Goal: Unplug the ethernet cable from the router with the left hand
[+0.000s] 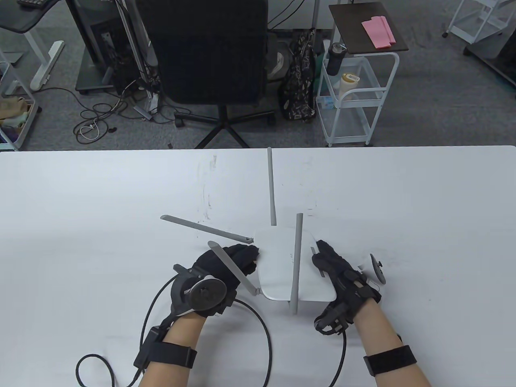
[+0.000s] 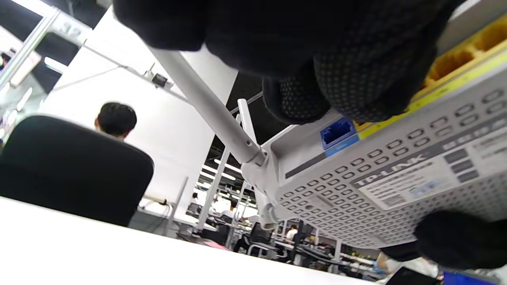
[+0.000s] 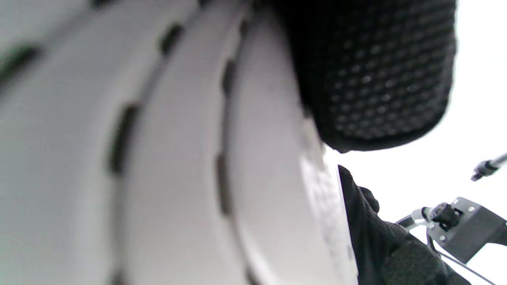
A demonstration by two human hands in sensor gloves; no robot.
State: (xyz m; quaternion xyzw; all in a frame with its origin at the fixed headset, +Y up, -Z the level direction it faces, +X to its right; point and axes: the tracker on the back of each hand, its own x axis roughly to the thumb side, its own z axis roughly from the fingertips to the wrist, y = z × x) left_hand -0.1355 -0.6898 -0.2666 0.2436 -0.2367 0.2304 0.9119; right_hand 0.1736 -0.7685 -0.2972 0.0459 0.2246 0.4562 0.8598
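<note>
An office: swivel chair (image 1: 209, 60), desks (image 1: 28, 16), and floor cables (image 1: 96, 121).

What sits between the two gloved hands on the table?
The white router, seen in the table view. The left hand touches its left edge, the right hand its right edge, and one grey antenna crosses its top.

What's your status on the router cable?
Left hand at router port side, fingers over yellow ports. Right hand holds router's right edge, router lifted. Blue port empty; ethernet plug hidden. Antenna crosses left hand.
</note>
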